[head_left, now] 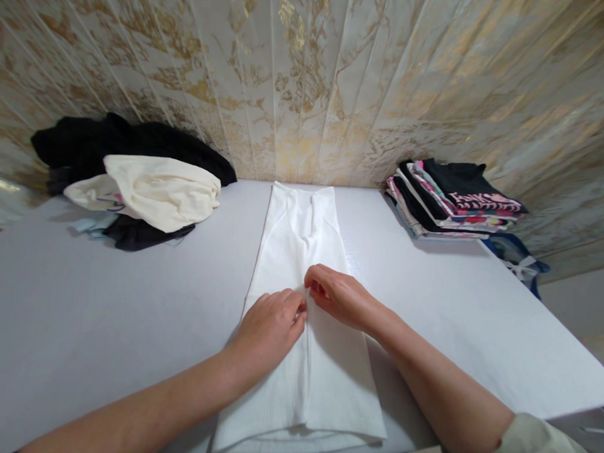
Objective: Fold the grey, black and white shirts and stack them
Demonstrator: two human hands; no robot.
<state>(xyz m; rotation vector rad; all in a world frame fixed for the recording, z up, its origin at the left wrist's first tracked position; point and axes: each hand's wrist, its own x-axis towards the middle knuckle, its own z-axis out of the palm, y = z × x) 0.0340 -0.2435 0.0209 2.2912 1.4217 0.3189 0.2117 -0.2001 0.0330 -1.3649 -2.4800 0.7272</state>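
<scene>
A white ribbed garment (338, 372) lies flat and lengthwise on the table in front of me, its sides folded in so that two edges meet along the middle. Its wide hem is at the near edge, and the narrower end points at the wall. My left hand (271, 325) rests on the left half with curled fingers closed at the middle seam. Just beyond it on the right, my right hand (337, 293) pinches at the same seam, fingertips close to those of the left. Whatever cloth sits between the fingertips is mostly hidden by the hands.
On the white table (150, 313), a loose heap at the back left holds a cream garment (163, 189) and black clothes (128, 137). A stack of folded clothes (451, 196) stands at the back right. Beyond the right edge hangs a blue item (518, 260). A gold-patterned wall (300, 86) closes the back.
</scene>
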